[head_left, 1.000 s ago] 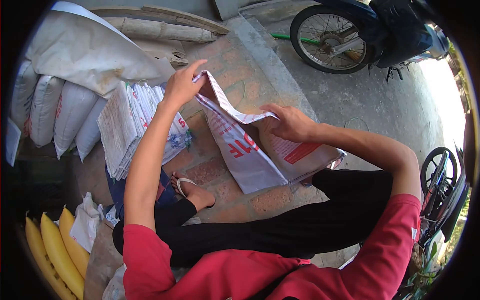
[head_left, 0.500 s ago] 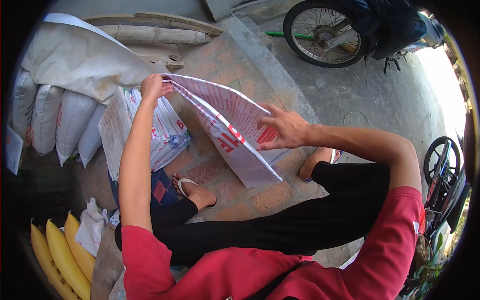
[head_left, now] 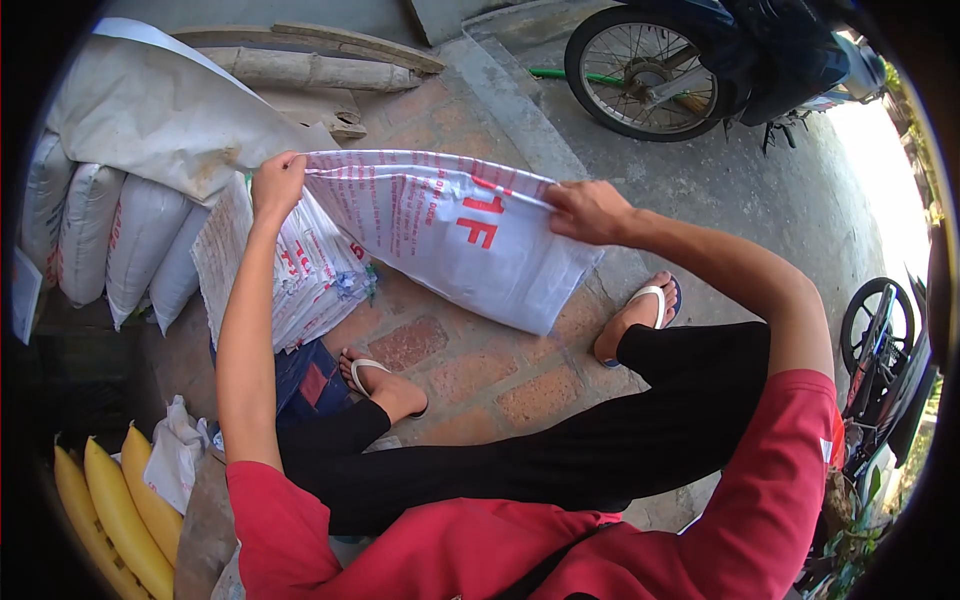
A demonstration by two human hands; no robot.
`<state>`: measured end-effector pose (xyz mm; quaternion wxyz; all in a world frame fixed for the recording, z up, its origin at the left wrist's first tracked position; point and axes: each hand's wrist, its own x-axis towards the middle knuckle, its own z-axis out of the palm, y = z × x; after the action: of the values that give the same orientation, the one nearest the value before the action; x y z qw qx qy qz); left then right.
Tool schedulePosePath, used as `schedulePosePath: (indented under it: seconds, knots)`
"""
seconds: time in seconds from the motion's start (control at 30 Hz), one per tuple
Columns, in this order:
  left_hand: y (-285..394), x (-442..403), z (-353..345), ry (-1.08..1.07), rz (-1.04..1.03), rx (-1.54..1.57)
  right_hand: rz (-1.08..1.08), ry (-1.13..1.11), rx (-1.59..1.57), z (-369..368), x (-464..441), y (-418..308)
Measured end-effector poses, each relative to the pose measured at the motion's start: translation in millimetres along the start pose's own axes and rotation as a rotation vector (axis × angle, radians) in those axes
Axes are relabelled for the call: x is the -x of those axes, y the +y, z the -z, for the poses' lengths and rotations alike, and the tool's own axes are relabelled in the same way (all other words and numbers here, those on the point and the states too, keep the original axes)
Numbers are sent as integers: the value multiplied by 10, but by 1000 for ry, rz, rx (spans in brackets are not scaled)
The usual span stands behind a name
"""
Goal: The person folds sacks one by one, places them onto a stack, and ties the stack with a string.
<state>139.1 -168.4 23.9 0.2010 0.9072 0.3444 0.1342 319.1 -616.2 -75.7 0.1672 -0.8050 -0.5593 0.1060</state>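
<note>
A white woven plastic sack (head_left: 455, 255) with red print, including a large "1F", hangs stretched between my two hands above the brick floor. My left hand (head_left: 278, 186) is closed on one upper corner. At the other end, my right hand (head_left: 592, 212) grips the upper edge, its fingers wrapped over it. The sack's lower edge hangs free above the bricks. Beside my left forearm lies a stack of flattened white sacks (head_left: 310, 275) with red print, on top of a dark blue bundle (head_left: 305, 380).
Filled white bags (head_left: 145, 250) stand at left under a pale tarp (head_left: 160, 110). Yellow inflated-looking objects (head_left: 120, 510) lie at lower left. Bamboo poles (head_left: 310, 70) rest behind. A motorbike wheel (head_left: 645, 70) stands at upper right; another motorbike (head_left: 885, 350) is far right. My sandalled feet flank the sack.
My right hand has gone from open fingers against the sack to gripping its upper edge, higher up. The sack has swung up and now spreads wider and flatter. My left hand shifted slightly left.
</note>
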Motion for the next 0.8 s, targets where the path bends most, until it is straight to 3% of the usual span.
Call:
schedulePosePath:
  seconds: [0.03, 0.07, 0.2, 0.43, 0.47, 0.57, 0.67, 0.8]
  knots:
    - [-120, -26, 71, 70, -98, -134, 49, 62, -35, 246, -36, 100]
    - [-181, 4, 122, 38, -106, -108, 144, 97, -14, 504, -73, 183]
    - [-309, 183, 230, -42, -199, 8, 153, 148, 117, 1138, -73, 158]
    - [-313, 646, -280, 71, -326, 325, 295, 142, 105, 879, 49, 394]
    - [-243, 758, -382, 51, -344, 459, 248, 129, 129, 788, 76, 494]
    - [-188, 990, -576, -10, -492, 283, 119, 120, 119, 698, 183, 477]
    - [-308, 995, -688, -46, -603, 233, 128, 55, 201, 761, 138, 499]
    - [-203, 896, -493, -24, -482, 293, -15, 117, 269, 1128, 29, 477]
